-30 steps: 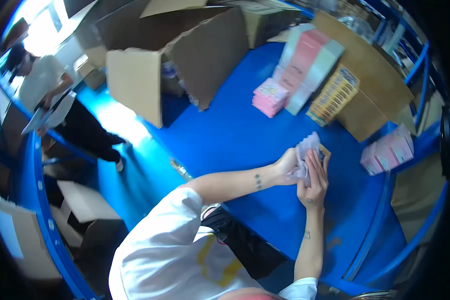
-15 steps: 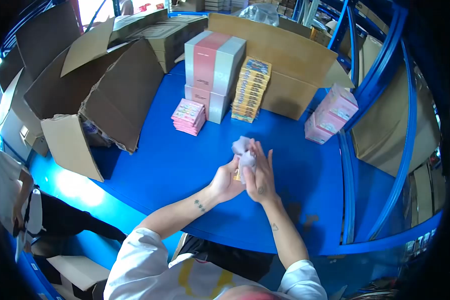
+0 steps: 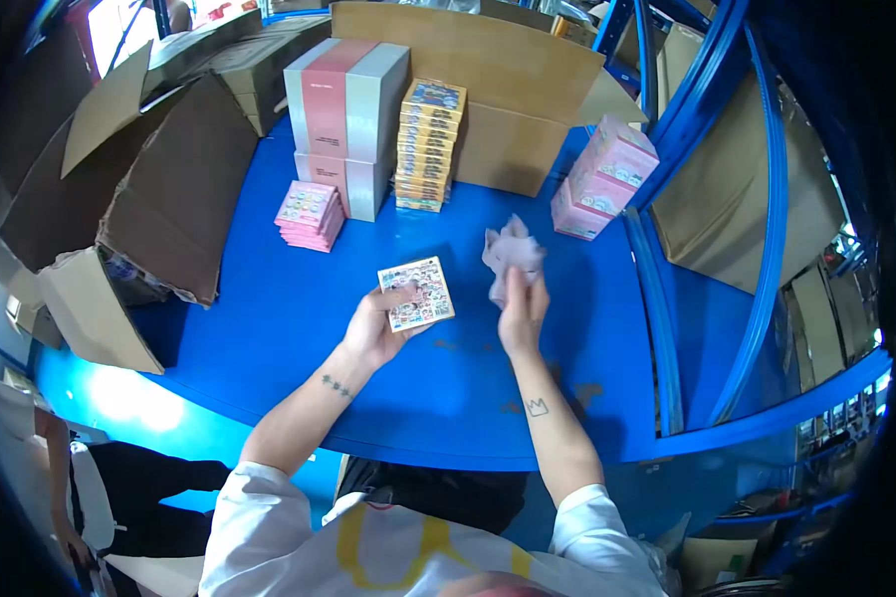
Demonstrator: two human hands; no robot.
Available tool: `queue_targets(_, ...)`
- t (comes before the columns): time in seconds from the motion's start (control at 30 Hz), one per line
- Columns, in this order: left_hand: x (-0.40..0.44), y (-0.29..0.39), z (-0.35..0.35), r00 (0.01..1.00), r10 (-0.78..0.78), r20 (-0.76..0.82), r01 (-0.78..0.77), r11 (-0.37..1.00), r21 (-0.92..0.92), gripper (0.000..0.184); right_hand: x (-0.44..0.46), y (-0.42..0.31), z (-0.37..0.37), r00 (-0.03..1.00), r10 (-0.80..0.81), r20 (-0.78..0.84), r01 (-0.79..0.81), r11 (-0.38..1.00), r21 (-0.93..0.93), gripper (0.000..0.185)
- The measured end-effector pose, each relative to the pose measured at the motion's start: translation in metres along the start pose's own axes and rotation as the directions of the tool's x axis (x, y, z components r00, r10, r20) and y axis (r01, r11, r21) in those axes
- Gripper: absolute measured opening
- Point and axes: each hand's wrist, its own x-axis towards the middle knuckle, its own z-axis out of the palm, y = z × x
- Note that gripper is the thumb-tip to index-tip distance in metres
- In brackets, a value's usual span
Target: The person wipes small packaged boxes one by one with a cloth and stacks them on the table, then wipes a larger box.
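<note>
In my left hand point(image 3: 370, 330) is a flat square box point(image 3: 428, 289) with many small coloured pictures on its face; my thumb lies over its left part and the fingers are underneath. My right hand point(image 3: 523, 316) grips a crumpled pale lilac cloth point(image 3: 513, 251), bunched above the fingers and apart from the box. Both hands are over the blue table point(image 3: 368, 398). Beyond them stand a tall stack of yellow boxes point(image 3: 428, 149) and a low stack of pink flat packs point(image 3: 307, 211).
Two grey-and-pink cartons point(image 3: 346, 114) are stacked at the back, beside an upright cardboard panel point(image 3: 508, 119). Pink boxes point(image 3: 602, 184) stand near the blue rack post point(image 3: 657, 328) on the right. A large open carton point(image 3: 174, 199) is at the left; a person point(image 3: 60, 478) is beyond the table edge.
My hands, together around the cloth before, have parted: the left is to the left with the box now in plain sight, the right holds the cloth. The view has shifted too.
</note>
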Motion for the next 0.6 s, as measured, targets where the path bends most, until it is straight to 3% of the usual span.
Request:
queue_targets(0.07, -0.005, -0.001, 0.008, 0.999, -0.002, -0.038, 0.003, 1.0, 0.028, 0.038, -0.004, 0.002, 0.005, 0.945, -0.204, 0.255, 0.244, 0.96, -0.138, 0.037)
queue_targets(0.1, -0.007, -0.003, 0.013, 1.0, -0.01, 0.028, 0.012, 0.998, -0.062, 0.039, -0.007, -0.005, 0.014, 0.89, -0.256, 0.378, 0.35, 0.914, -0.205, 0.045)
queue_targets(0.13, -0.008, -0.006, 0.018, 0.996, -0.011, 0.094, 0.025, 0.988, -0.152, 0.039, -0.014, -0.002, 0.023, 0.891, -0.248, 0.381, 0.344, 0.916, -0.207, 0.045)
queue_targets(0.2, -0.01, -0.01, 0.023, 0.975, 0.005, 0.224, 0.068, 0.946, -0.318, 0.04, -0.031, 0.005, 0.037, 0.866, -0.147, 0.477, 0.369, 0.833, -0.412, 0.059)
queue_targets(0.4, 0.009, -0.029, -0.027, 0.928, 0.024, 0.371, 0.133, 0.91, -0.392, 0.043, -0.043, -0.007, 0.055, 0.748, -0.303, 0.59, 0.543, 0.791, -0.283, 0.063)
queue_targets(0.53, 0.003, -0.025, -0.014, 0.94, 0.017, 0.34, 0.038, 0.987, -0.155, 0.042, -0.022, 0.001, 0.039, 0.72, -0.362, 0.592, 0.627, 0.704, -0.332, 0.064)
queue_targets(0.6, 0.001, -0.025, -0.004, 0.948, 0.004, 0.317, 0.044, 0.989, -0.144, 0.044, -0.019, 0.002, 0.032, 0.747, -0.354, 0.563, 0.612, 0.697, -0.374, 0.063)
